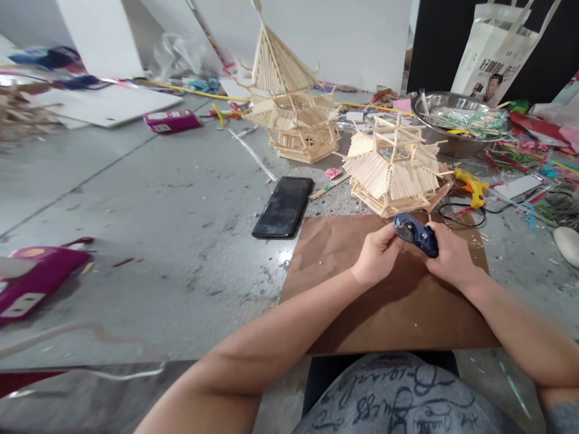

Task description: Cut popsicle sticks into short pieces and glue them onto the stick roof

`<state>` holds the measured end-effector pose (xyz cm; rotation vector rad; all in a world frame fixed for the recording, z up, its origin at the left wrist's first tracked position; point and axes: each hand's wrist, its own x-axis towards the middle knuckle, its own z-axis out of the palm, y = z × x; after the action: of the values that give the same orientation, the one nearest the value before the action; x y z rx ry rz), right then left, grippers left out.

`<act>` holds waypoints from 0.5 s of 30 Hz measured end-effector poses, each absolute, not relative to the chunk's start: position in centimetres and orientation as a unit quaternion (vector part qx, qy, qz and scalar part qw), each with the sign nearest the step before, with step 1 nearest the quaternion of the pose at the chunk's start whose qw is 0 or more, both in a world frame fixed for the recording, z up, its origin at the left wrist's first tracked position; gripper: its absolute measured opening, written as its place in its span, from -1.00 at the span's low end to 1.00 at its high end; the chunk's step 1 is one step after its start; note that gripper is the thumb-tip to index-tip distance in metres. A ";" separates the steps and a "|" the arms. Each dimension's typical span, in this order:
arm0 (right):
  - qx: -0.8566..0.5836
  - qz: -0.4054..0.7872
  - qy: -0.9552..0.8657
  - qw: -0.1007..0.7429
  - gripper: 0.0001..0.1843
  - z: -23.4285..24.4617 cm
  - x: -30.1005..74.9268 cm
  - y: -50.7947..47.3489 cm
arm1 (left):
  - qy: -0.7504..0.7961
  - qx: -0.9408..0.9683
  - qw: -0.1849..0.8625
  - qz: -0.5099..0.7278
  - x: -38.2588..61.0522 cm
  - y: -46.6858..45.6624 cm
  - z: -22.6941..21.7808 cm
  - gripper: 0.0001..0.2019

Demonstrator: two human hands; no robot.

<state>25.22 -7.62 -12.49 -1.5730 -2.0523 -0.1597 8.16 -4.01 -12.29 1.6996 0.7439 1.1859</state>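
Note:
Above the brown board, a dark blue hand tool with a round grey part spans my two hands. Its right end is gripped by my right hand, fingers closed around it. My left hand is closed at the tool's left end, thumb and fingers pinched; what lies in the pinch is hidden. Just beyond them stands a small pavilion model of thin wooden sticks, with an open frame on top. A taller stick pagoda with a pointed roof rises behind it to the left.
A black phone lies left of the board. To the right are a yellow glue gun with a black cord and a steel bowl of wrapped sticks. Purple boxes and scraps lie around; a white bag stands behind.

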 end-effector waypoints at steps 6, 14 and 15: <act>-0.593 -0.065 -0.764 0.245 -0.66 -12.9 25.5 -7.4 | 0.324 0.691 0.446 0.467 8.2 -4.0 -12.1 -0.80; -0.617 -0.061 -0.734 0.277 -0.55 -11.7 25.6 -7.1 | 0.332 0.647 0.515 0.453 8.3 -4.0 -11.5 -0.69; -0.619 -0.058 -0.735 0.271 -0.54 -11.6 25.7 -7.0 | 0.337 0.643 0.515 0.455 8.3 -3.9 -11.5 -0.69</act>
<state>25.69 -7.03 -11.58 -1.6666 -1.9801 -0.1561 8.32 -3.95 -11.54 1.5458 0.8088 1.0933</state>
